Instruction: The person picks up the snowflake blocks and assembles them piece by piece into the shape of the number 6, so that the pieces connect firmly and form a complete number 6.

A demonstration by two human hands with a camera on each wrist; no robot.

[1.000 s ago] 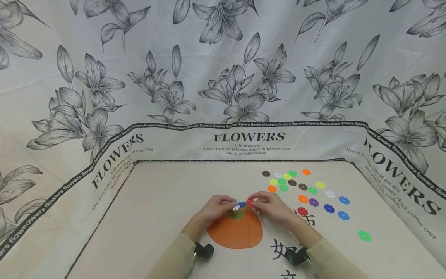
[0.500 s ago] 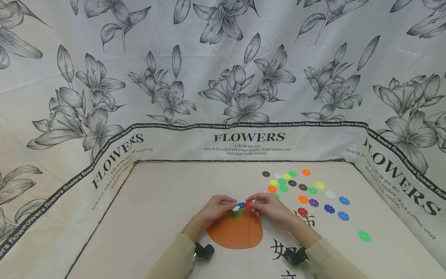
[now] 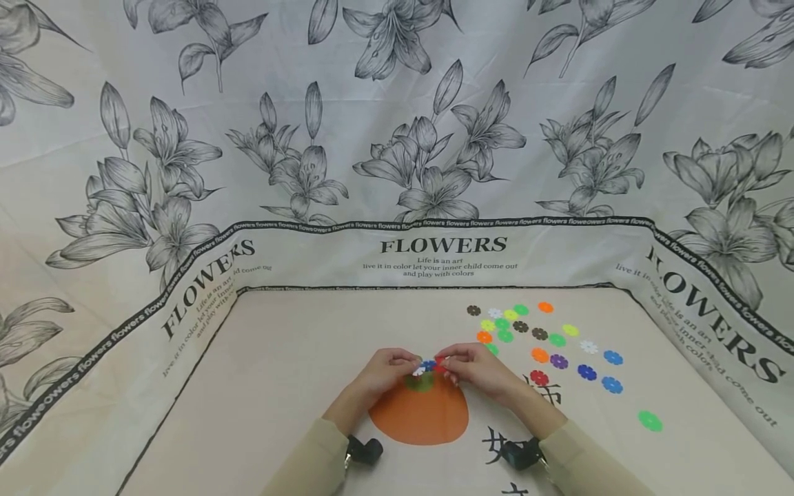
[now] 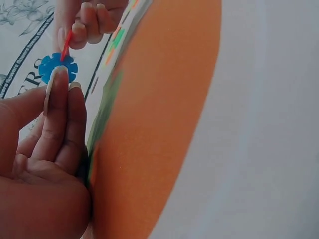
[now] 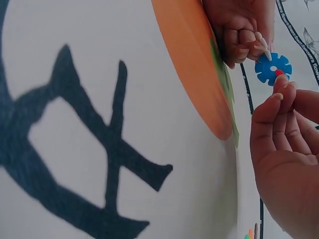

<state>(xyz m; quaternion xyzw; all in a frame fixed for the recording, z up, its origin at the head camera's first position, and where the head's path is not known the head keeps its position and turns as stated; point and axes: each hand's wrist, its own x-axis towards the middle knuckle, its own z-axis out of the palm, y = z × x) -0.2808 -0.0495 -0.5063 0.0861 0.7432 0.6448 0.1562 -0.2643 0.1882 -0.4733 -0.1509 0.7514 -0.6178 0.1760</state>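
Above the printed orange persimmon (image 3: 418, 413), my two hands meet around small notched flower-shaped discs. My left hand (image 3: 383, 372) pinches a white disc (image 5: 265, 48) between thumb and fingertips. A blue disc (image 4: 48, 66) stands joined to the white one, its notched face showing in both wrist views. From the other side my right hand (image 3: 474, 365) pinches a red disc (image 4: 66, 45), held edge-on against the blue disc's rim. Fingertips cover part of the red and white discs. How deeply the red disc sits in a notch I cannot tell.
Several loose discs lie on the cloth to the right, among them a purple disc (image 3: 558, 361), a red-orange disc (image 3: 540, 355) and a lone green disc (image 3: 650, 421). Floral cloth walls (image 3: 446, 255) enclose the back and sides of the tabletop (image 3: 279, 358).
My right hand has shifted slightly left, bringing the red disc closer against the blue one. The left hand stays nearly still, and the loose discs lie as before.
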